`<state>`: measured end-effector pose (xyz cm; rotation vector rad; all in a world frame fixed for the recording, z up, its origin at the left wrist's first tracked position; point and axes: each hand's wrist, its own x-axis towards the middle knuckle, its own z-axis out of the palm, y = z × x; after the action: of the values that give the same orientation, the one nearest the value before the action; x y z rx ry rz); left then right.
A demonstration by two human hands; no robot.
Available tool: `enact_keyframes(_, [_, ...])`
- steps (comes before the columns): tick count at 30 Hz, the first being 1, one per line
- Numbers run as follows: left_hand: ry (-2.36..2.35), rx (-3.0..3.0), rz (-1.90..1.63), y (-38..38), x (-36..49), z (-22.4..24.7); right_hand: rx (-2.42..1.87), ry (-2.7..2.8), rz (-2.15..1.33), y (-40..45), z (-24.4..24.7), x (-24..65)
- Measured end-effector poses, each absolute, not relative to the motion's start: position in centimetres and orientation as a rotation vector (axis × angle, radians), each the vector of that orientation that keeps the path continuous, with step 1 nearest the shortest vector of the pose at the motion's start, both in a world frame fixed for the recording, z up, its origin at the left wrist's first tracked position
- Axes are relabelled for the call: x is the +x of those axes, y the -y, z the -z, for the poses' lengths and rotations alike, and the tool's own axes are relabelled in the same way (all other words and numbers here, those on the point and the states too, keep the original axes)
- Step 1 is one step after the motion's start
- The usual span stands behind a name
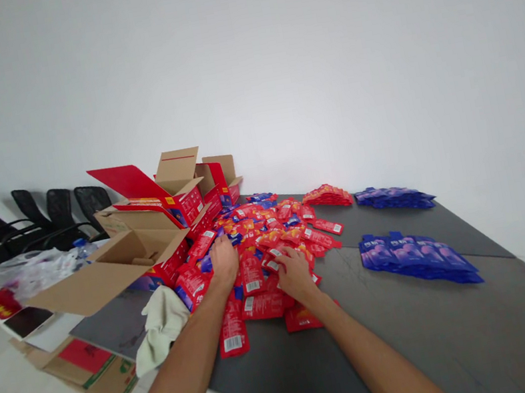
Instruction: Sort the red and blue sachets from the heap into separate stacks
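Leftmost, 4 chairs (60,208) were lined along the wall (268,53). Open boxes (188,207) were grouped on the table (408,333), a cloth (164,315) laid in front. Packets (251,270) were heaped beside them and touched by the left hand (224,261), fingers bent; whether any was grasped could not be told. More packets were touched by the right hand (295,273), fingers curled, grip likewise unclear. Farther right, 1 red stack (327,196) and 2 blue stacks (413,258) were set out.

No wording you can make out for certain. Barcodes on your red packets (251,271), digits too small. Pale characters across the blue packets (411,256), illegible. Red carton (189,207): white print, barcode, unreadable. Red box (0,305): yellow marks, blurred.
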<state>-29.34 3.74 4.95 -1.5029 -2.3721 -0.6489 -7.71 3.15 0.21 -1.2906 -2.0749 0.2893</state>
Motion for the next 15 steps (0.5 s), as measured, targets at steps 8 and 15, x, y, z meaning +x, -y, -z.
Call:
enact_keyframes(8, [2.167,-1.652,1.034,-2.3,-26.4,-7.8,-1.267,2.03,-0.278,-2.9,-0.4,-6.0])
enact_keyframes(15, [2.185,-1.698,1.719,-2.3,-21.2,-8.4,-1.172,1.905,-0.3,-2.6,-0.8,-2.4])
